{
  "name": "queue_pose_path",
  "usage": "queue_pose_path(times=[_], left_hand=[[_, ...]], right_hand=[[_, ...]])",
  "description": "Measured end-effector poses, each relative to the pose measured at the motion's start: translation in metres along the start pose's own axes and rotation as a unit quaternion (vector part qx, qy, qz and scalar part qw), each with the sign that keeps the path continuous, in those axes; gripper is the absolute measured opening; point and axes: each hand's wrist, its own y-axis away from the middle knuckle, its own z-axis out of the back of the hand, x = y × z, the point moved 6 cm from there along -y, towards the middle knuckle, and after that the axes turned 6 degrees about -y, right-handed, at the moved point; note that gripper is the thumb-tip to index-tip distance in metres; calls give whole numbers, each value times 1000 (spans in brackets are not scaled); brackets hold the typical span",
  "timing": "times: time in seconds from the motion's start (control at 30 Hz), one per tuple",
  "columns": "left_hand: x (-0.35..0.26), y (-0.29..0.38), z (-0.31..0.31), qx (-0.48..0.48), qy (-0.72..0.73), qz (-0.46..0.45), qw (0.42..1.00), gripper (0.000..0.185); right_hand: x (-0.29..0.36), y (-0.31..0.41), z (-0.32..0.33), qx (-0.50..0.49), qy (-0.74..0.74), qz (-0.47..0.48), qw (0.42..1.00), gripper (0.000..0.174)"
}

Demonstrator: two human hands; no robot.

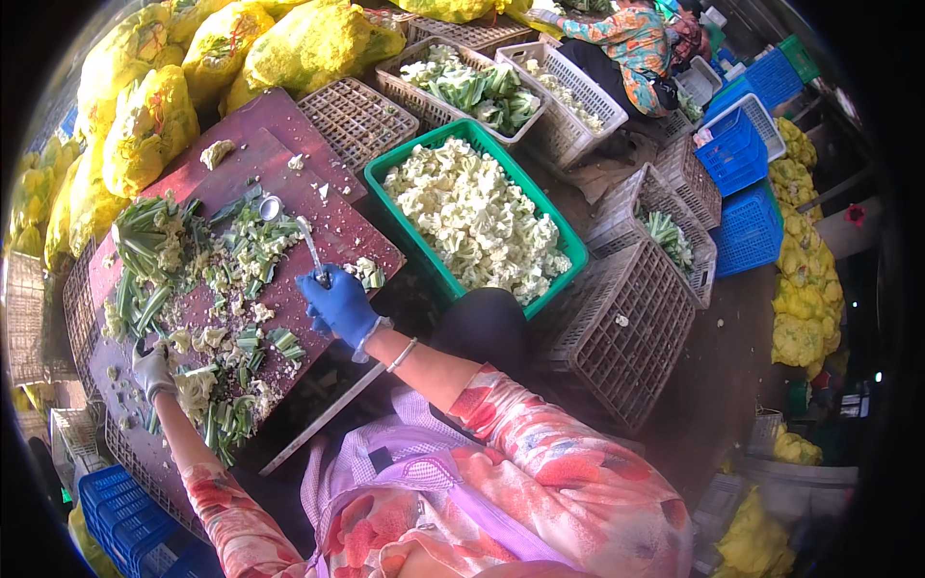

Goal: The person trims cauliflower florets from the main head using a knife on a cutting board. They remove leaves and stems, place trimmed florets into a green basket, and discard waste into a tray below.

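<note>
My right hand (336, 300), in a blue glove, grips a knife (311, 242) with a narrow metal blade, held over the board's right side. At the left, my left hand (153, 372) in a pale grey glove reaches among cauliflower pieces (206, 339); whether its fingers pinch one is unclear. A leafy cauliflower stalk (148, 235) lies beyond the left hand. Cut leaves and stems (246, 246) and crumbs cover much of the reddish board (332, 209). A small round metal piece (270, 208) lies among the leaves.
Right of the board stands a green crate (574, 249) full of cauliflower florets (470, 217). Plastic crates with leaves (477, 90) and an upturned grey crate (629, 332) surround it. Yellow net sacks (318, 50) pile up behind. Another person (614, 43) sits at the far right.
</note>
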Motion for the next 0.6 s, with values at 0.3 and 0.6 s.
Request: queue_pose_path(times=[0.3,0.6], left_hand=[[-234,271,-121,203,303,-78,928,42],[-244,295,-139,190,417,-67,886,40]], right_hand=[[41,26,-29,93,267,229,932,65],[64,14,32,132,-261,-52,955,20]])
